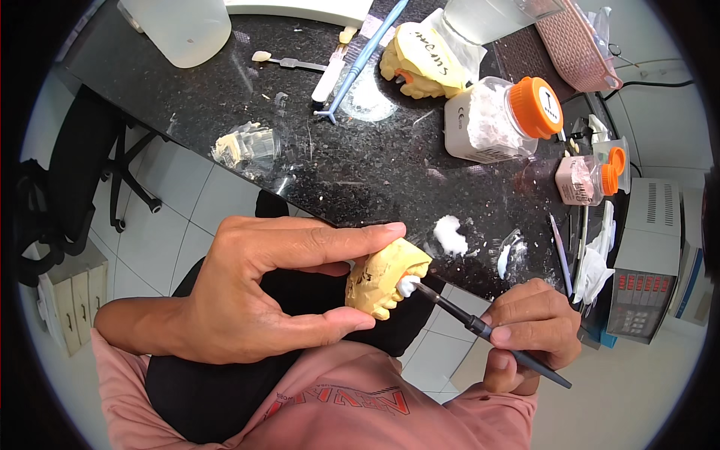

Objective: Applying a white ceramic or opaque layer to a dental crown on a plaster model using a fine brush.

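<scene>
Left hand (259, 296) grips one dental cast (371, 285) before the table (337, 180), teeth facing rightward | right hand (536, 322) pinches one dark tool (452, 310), slanting forward-left to the cast | three orange-capped jars (480, 124) beyond

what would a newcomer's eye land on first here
Probably the yellow plaster dental model at centre, held in the left hand, a slim dark pen-like tool in the right hand pointing at its white tooth. Then the clear plastic jar of white powder with an orange lid, upper right on the speckled black counter.
</scene>
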{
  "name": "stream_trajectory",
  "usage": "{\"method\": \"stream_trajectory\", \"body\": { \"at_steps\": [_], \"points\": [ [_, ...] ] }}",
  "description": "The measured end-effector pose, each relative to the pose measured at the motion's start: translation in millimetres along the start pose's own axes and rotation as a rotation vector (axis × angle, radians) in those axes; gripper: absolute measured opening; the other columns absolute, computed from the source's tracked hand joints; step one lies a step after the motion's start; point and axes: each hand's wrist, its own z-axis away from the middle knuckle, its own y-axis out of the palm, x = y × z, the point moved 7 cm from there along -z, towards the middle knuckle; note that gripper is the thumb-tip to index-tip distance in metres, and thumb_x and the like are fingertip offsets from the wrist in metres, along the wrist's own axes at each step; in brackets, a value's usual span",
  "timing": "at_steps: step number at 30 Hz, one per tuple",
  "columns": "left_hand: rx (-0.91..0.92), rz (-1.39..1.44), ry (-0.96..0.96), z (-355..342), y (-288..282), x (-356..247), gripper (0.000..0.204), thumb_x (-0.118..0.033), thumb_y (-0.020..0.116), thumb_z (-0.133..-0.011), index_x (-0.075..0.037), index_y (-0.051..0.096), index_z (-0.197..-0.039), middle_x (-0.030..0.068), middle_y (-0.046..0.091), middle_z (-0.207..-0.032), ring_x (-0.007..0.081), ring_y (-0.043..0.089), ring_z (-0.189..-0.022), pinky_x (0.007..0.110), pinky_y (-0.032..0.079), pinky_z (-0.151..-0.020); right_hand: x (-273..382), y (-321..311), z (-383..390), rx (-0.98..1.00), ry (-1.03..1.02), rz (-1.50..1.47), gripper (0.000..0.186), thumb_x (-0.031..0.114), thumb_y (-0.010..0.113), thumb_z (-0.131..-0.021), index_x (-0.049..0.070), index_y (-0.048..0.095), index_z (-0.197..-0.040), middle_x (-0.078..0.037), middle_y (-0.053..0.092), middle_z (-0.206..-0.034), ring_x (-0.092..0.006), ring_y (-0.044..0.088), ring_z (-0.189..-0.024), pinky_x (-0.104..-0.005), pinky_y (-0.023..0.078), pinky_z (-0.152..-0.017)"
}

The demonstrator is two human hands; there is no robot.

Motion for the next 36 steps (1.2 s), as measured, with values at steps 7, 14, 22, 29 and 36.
{"method": "stream_trajectory", "body": {
  "at_steps": [7, 14, 22, 29, 36],
  "points": [
    [0.031, -0.038, 0.010, -0.8, -0.3, -1.3, 0.060, -0.002, 0.082, -0.065, 0.005, 0.058, -0.119, 0.0186, 0.066, -0.104, 0.0210, 0.067, -0.091, 0.030, 0.054, -0.084, 0.8, -1.3, -0.3, -0.017, -0.014, 0.011, 0.015, 0.002, 0.070, -0.069, 0.003, 0.064, -0.083, -0.007, 0.061, -0.068, -0.0177, 0.063, -0.056, -0.0249, 0.053, -0.049],
    [0.031, -0.051, 0.025, -0.8, -0.3, -1.8, 0.059, -0.002, 0.081, -0.064, 0.005, 0.058, -0.119, 0.0185, 0.066, -0.103, 0.0208, 0.068, -0.090, 0.029, 0.055, -0.083, -1.2, -2.6, 0.1, -0.038, -0.011, 0.007, 0.013, 0.003, 0.070, -0.070, 0.003, 0.064, -0.082, -0.007, 0.062, -0.067, -0.0176, 0.063, -0.056, -0.0244, 0.053, -0.048],
    [0.029, -0.068, 0.025, -0.6, -0.4, -1.9, 0.060, -0.002, 0.082, -0.064, 0.005, 0.059, -0.118, 0.0187, 0.066, -0.104, 0.0212, 0.068, -0.090, 0.029, 0.054, -0.083, -0.1, -0.5, -0.7, -0.022, -0.005, 0.004, 0.016, 0.001, 0.069, -0.068, 0.003, 0.065, -0.082, -0.007, 0.062, -0.068, -0.0177, 0.063, -0.056, -0.0240, 0.052, -0.048],
    [0.029, -0.082, 0.037, -1.4, -0.9, -3.4, 0.060, -0.003, 0.083, -0.063, 0.004, 0.059, -0.118, 0.0186, 0.067, -0.103, 0.0212, 0.068, -0.090, 0.029, 0.054, -0.082, -0.2, -1.0, -0.4, -0.012, -0.008, 0.004, 0.017, 0.000, 0.069, -0.066, 0.004, 0.065, -0.083, -0.007, 0.062, -0.068, -0.0176, 0.063, -0.057, -0.0240, 0.052, -0.049],
    [0.023, -0.095, 0.058, -1.8, -0.8, -4.2, 0.060, -0.005, 0.083, -0.063, 0.005, 0.059, -0.118, 0.0181, 0.067, -0.100, 0.0206, 0.068, -0.088, 0.028, 0.055, -0.080, -0.5, 0.1, -0.2, -0.008, -0.007, 0.007, 0.017, 0.000, 0.070, -0.067, 0.004, 0.066, -0.083, -0.007, 0.062, -0.068, -0.0171, 0.062, -0.057, -0.0240, 0.052, -0.049]
  ]
}}
